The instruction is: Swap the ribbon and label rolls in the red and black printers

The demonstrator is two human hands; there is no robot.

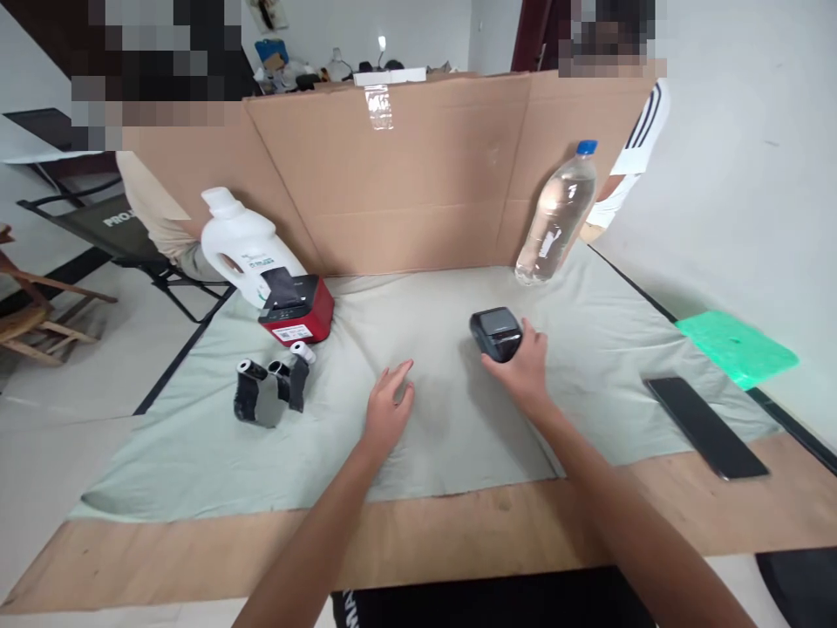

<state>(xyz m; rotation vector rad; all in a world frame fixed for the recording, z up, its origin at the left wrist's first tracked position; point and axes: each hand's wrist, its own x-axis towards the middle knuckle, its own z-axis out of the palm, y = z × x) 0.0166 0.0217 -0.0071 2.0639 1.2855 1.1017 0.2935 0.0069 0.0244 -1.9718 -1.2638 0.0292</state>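
My right hand [527,366] grips a small black portable printer [500,333] by its near right side, thumb along the front edge. It appears lifted a little above the grey-green cloth [432,436]. My left hand [389,406] is over the middle of the cloth with its fingers apart and nothing in them. To its left several small rolls [256,392], black outside with white ends, stand close together. Behind the rolls sits a red and black box-shaped device [307,310] with a white label on its front.
A white jug [245,240] leans behind the red device. At the back right a clear bottle [559,214] with a blue cap tilts near the upright cardboard [405,183]. A black phone [706,427] and a green sheet [736,347] lie right. Two people are behind the cardboard.
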